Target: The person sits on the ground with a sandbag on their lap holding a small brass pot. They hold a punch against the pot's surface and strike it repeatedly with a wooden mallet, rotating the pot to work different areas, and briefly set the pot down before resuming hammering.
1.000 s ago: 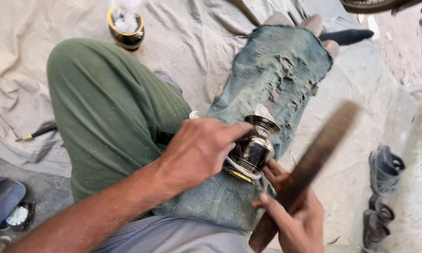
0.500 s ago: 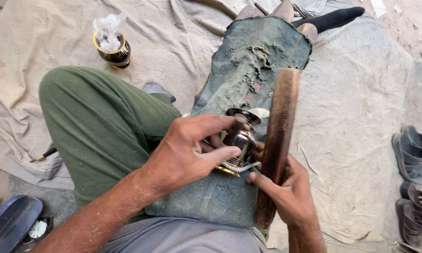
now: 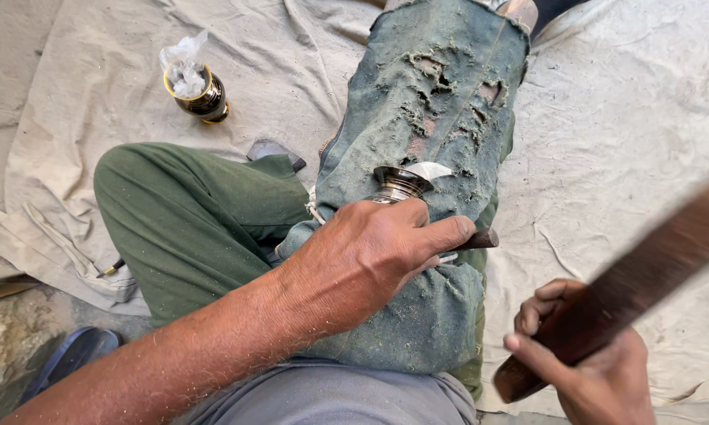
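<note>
Brass-rimmed dark pot [image 3: 201,96], far left on canvas sheet [image 3: 630,142]. Centre: left hand [image 3: 370,256] clasped around 1 shiny metal vessel [image 3: 398,185] on ragged denim-covered leg [image 3: 441,102]. Near right: right hand [image 3: 590,370] gripping dark wooden stick [image 3: 630,283].

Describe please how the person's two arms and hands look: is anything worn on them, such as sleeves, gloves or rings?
Both are bare. The left hand has no glove and no ring that shows, and its forearm is uncovered, with fine pale specks like dust on it. No sleeve edge is in view. The right hand is also ungloved, and only a short part of its wrist shows.
</note>
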`<state>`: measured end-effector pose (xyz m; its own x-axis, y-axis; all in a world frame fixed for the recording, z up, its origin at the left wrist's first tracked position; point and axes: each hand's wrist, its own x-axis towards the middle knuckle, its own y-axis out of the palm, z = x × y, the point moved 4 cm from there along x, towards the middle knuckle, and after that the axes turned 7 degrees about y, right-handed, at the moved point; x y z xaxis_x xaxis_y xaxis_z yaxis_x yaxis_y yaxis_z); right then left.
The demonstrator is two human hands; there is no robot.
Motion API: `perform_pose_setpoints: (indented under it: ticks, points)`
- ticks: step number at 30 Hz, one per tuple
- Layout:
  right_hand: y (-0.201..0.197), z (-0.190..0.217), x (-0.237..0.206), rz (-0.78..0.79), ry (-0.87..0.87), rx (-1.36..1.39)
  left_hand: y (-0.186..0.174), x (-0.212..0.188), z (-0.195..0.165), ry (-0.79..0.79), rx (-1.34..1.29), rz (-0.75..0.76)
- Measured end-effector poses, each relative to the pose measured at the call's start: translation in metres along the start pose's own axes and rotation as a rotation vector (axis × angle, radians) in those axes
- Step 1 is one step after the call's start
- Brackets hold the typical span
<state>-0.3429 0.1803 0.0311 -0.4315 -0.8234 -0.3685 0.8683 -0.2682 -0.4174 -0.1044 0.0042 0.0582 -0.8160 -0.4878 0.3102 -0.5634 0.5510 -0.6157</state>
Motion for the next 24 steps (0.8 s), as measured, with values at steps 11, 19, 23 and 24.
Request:
perform_pose_setpoints:
  ticks: [11,19,23,24]
  points:
    - [-0.038,-0.005,0.023,-0.139,0.31,-0.318,0.004,0.0,0.0,-0.011,0.027,0.021]
    - [-0.019,0.031,0.016,-0.159,-0.019,-0.775,0.0,-0.001,0.003,0.016,0.013,-0.023]
    - [-0.013,0.034,0.016,-0.193,0.019,-0.66,-0.002,-0.002,0.002,0.018,0.006,-0.038]
    - [-0.013,0.036,0.017,-0.179,0.031,-0.767,-0.001,-0.002,0.002,0.01,0.017,-0.022]
